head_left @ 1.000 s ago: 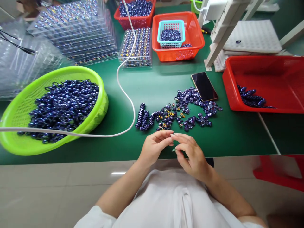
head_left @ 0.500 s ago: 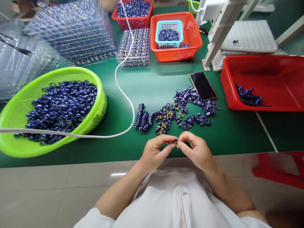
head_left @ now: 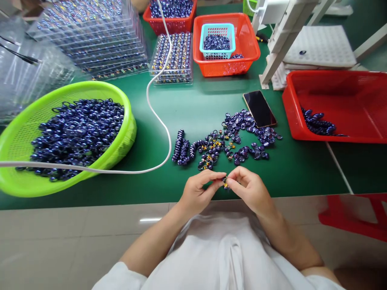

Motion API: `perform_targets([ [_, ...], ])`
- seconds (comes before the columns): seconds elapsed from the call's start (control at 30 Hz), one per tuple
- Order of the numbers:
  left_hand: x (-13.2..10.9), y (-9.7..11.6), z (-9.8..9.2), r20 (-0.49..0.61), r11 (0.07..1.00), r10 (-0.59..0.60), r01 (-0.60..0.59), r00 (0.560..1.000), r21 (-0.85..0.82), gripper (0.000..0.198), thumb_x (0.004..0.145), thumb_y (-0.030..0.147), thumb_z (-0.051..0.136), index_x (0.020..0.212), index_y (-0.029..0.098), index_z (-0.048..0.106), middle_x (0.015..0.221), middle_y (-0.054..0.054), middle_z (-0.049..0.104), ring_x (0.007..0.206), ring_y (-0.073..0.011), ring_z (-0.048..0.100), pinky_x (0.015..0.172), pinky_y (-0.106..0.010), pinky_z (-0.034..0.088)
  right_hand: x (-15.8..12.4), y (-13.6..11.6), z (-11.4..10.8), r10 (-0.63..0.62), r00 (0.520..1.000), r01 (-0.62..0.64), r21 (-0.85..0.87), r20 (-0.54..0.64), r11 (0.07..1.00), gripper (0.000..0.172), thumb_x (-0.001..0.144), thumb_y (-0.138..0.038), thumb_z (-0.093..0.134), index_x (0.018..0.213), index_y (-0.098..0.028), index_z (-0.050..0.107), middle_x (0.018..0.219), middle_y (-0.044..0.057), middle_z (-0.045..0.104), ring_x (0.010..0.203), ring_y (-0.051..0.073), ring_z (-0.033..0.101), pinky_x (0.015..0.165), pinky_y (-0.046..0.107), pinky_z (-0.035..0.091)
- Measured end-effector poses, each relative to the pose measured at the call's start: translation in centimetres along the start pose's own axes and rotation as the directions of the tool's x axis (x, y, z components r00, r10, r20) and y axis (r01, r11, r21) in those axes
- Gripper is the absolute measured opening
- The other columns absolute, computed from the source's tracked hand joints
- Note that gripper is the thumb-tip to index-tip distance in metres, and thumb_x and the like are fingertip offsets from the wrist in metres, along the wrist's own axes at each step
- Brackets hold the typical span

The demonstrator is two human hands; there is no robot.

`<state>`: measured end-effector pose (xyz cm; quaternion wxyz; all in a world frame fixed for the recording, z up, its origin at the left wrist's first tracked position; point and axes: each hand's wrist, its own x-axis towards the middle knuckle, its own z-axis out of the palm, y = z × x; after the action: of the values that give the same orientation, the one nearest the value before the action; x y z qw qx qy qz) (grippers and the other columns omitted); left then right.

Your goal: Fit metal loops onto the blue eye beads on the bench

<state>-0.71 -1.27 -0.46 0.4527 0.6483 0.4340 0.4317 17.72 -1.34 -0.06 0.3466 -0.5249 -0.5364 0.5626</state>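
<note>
The small piece (head_left: 225, 183) is dark blue and glossy with a speck of yellow, too tiny and too covered to show its shape. It is pinched between the fingertips of the left hand (head_left: 198, 193) and the right hand (head_left: 252, 190), held just above the near edge of the table (head_left: 302, 169). Just beyond it on the table lies a loose pile (head_left: 238, 137) of similar pieces, shiny dark blue, some with yellow parts, scattered flat. At the pile's left end, several are stacked in curved rows (head_left: 180, 147).
</note>
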Motion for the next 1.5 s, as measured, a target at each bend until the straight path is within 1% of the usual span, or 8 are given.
perform_targets([
  [0.4, -0.4, -0.3, 0.3, -0.024, 0.998, -0.061, 0.06, 0.998, -0.036, 0.017, 0.088, 0.02, 0.068, 0.102, 0.019, 0.077, 0.084, -0.007, 0.077, 0.075, -0.017, 0.071, 0.07, -0.027, 0.056, 0.3, -0.3, -0.1, 0.053, 0.998, -0.053, -0.02, 0.016, 0.998, 0.018, 0.086, -0.033, 0.064, 0.076, -0.021, 0.056, 0.07, -0.001, 0.065, 0.065, 0.015, 0.061, 0.059, 0.025, 0.049],
  [0.53, -0.7, -0.3, 0.6, -0.049, 0.984, -0.168, 0.164, 0.985, -0.075, 0.019, 0.084, 0.024, 0.073, 0.101, 0.019, 0.078, 0.087, -0.008, 0.078, 0.076, -0.0187, 0.073, 0.071, -0.028, 0.058, 0.6, -0.9, -0.3, 0.029, 0.999, -0.026, -0.091, 0.029, 0.996, 0.018, 0.086, -0.031, 0.064, 0.074, -0.021, 0.054, 0.066, -0.003, 0.06, 0.061, 0.012, 0.055, 0.055, 0.024, 0.044],
  [0.73, -0.1, 0.5, 0.6, -0.032, 0.827, -0.468, 0.425, 0.883, -0.368, 0.023, 0.077, 0.032, 0.079, 0.092, 0.015, 0.077, 0.081, -0.007, 0.079, 0.073, -0.0208, 0.075, 0.074, -0.033, 0.062, 1.1, -1.1, 0.1, -0.048, 0.998, 0.052, -0.164, 0.03, 0.985, 0.015, 0.087, -0.027, 0.063, 0.076, -0.021, 0.055, 0.067, -0.003, 0.06, 0.062, 0.012, 0.056, 0.057, 0.024, 0.045],
  [0.9, 0.5, 0.9, 0.2, -0.018, 0.722, -0.57, 0.491, 0.821, -0.487, 0.026, 0.071, 0.032, 0.082, 0.088, 0.013, 0.077, 0.078, -0.006, 0.079, 0.066, -0.0183, 0.073, 0.072, -0.033, 0.062, 0.4, -0.3, 0.1, -0.12, 0.993, 0.12, -0.157, 0.006, 0.98, 0.014, 0.093, -0.033, 0.059, 0.086, -0.022, 0.061, 0.077, 0.0, 0.065, 0.072, 0.015, 0.061, 0.067, 0.027, 0.049],
  [1.0, 0.6, 0.7, 0.3, -0.025, 0.716, -0.569, 0.48, 0.822, -0.506, 0.022, 0.071, 0.029, 0.081, 0.086, 0.013, 0.076, 0.076, -0.005, 0.078, 0.065, -0.0158, 0.071, 0.069, -0.028, 0.06, -0.3, 0.4, 0.2, -0.271, 0.962, 0.264, -0.226, -0.003, 0.938, 0.007, 0.091, -0.03, 0.064, 0.094, -0.024, 0.061, 0.085, 0.001, 0.065, 0.078, 0.016, 0.062, 0.073, 0.029, 0.051],
  [1.13, 0.7, 0.5, 0.6, -0.041, 0.745, -0.55, 0.468, 0.834, -0.475, 0.013, 0.072, 0.022, 0.078, 0.08, 0.014, 0.074, 0.072, -0.003, 0.075, 0.063, -0.0126, 0.067, 0.065, -0.023, 0.055, -0.8, 1.3, 0.7, -0.456, 0.89, 0.437, -0.31, 0.011, 0.844, 0.025, 0.084, -0.025, 0.072, 0.105, -0.026, 0.057, 0.099, 0.004, 0.065, 0.093, 0.02, 0.063, 0.081, 0.034, 0.053],
  [1.37, 1.1, 0.7, 0.8, -0.03, 0.757, -0.541, 0.471, 0.841, -0.452, 0.008, 0.07, 0.02, 0.072, 0.076, 0.015, 0.071, 0.069, -0.003, 0.073, 0.063, -0.0138, 0.065, 0.062, -0.024, 0.052, -0.7, 1.5, 0.8, -0.541, 0.841, 0.497, -0.386, -0.009, 0.778, 0.022, 0.088, -0.012, 0.062, 0.103, -0.027, 0.056, 0.091, 0.003, 0.065, 0.086, 0.019, 0.063, 0.077, 0.034, 0.053],
  [1.5, 1.2, 0.9, 1.0, -0.042, 0.759, -0.554, 0.484, 0.831, -0.436, 0.008, 0.067, 0.019, 0.073, 0.073, 0.015, 0.07, 0.065, -0.001, 0.07, 0.056, -0.0109, 0.06, 0.057, -0.022, 0.05, -0.5, 1.3, 0.4, -0.637, 0.769, 0.587, -0.456, 0.055, 0.669, 0.029, 0.089, -0.009, 0.061, 0.112, -0.027, 0.058, 0.092, 0.004, 0.064, 0.084, 0.018, 0.062, 0.075, 0.034, 0.053],
])
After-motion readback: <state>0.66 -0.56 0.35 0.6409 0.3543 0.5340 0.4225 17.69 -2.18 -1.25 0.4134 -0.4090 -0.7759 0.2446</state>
